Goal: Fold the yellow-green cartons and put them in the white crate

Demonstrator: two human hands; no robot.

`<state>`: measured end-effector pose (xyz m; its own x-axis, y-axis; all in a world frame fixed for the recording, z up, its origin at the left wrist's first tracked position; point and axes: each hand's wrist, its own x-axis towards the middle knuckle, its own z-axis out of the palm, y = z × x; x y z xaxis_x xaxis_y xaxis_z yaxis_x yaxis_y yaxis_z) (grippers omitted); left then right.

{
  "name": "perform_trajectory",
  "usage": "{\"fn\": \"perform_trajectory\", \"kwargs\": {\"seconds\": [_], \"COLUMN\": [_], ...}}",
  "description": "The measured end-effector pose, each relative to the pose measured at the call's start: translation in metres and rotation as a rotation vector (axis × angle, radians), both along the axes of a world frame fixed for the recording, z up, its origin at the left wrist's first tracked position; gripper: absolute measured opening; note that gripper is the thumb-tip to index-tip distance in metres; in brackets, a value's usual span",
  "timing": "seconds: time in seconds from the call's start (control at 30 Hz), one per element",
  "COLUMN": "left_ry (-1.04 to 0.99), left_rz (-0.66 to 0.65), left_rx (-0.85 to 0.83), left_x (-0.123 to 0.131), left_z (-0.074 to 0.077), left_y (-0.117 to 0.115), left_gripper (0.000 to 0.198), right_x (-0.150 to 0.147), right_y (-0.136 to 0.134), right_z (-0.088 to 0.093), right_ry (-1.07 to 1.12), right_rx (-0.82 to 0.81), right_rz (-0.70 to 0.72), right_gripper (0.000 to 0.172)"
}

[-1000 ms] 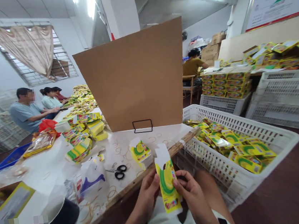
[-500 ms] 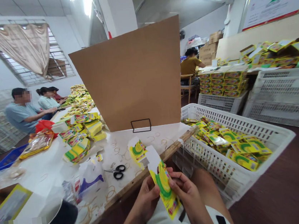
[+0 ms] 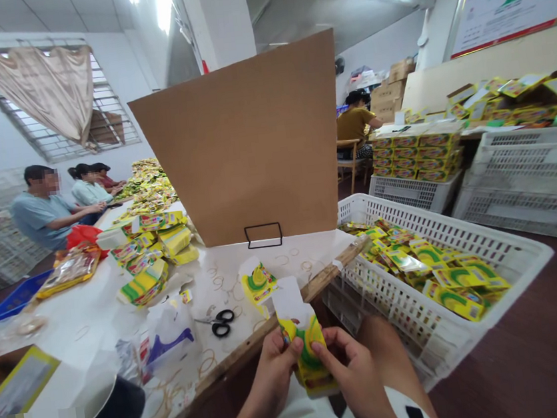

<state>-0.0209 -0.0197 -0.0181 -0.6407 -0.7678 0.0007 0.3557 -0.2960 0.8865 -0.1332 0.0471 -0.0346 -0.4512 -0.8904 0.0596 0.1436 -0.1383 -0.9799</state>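
Yellow box (image 3: 309, 331) sits in two hands by the near edge of the bench (image 3: 313, 248). The left hand (image 3: 279, 363) and right hand (image 3: 350, 363) pinch its sides, fingers bent nearly closed. Its white flap (image 3: 287, 295) sticks out, so the far end seems not shut yet. Lots of yellow packs (image 3: 435, 258) already lie in the right-hand basket (image 3: 483, 238).

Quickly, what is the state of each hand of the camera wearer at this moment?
Left hand: closed, holding the yellow-green printed carton by its left side.
Right hand: closed, holding the same carton's right side.
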Motion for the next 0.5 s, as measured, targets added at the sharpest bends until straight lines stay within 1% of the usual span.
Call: {"fn": "perform_trajectory", "kwargs": {"seconds": [0.07,0.13,0.17,0.23,0.3,0.33,0.43,0.5], "left_ry": [-0.048,-0.111,-0.139,-0.183,-0.218,-0.233,-0.265,-0.281], "left_rz": [0.029,0.092,0.122,0.160,0.153,0.135,0.058,0.012], "left_rx": [-0.043,-0.131,-0.183,-0.274,-0.325,-0.346,-0.397,-0.400], "left_x": [-0.002,-0.002,-0.001,0.003,0.008,0.010,0.016,0.019], "left_z": [-0.003,-0.005,-0.005,-0.003,-0.001,0.001,0.006,0.008], "left_y": [-0.001,-0.001,-0.001,-0.001,0.000,0.001,0.001,-0.001], "left_gripper": [0.037,0.039,0.044,0.060,0.070,0.071,0.068,0.067], "right_x": [0.001,0.001,0.000,-0.002,-0.007,-0.009,-0.015,-0.019], "right_y": [-0.001,-0.001,-0.001,-0.001,-0.002,-0.002,-0.002,-0.001], "right_z": [-0.003,-0.004,-0.004,-0.003,-0.003,-0.003,-0.002,0.001], "right_ry": [0.020,0.045,0.057,0.071,0.082,0.091,0.127,0.130], "right_rx": [0.009,0.005,-0.001,-0.024,-0.051,-0.065,-0.104,-0.125], "right_rz": [-0.022,-0.051,-0.065,-0.075,-0.063,-0.055,-0.011,0.058], "right_gripper": [0.027,0.027,0.026,0.024,0.023,0.027,0.048,0.055]}}
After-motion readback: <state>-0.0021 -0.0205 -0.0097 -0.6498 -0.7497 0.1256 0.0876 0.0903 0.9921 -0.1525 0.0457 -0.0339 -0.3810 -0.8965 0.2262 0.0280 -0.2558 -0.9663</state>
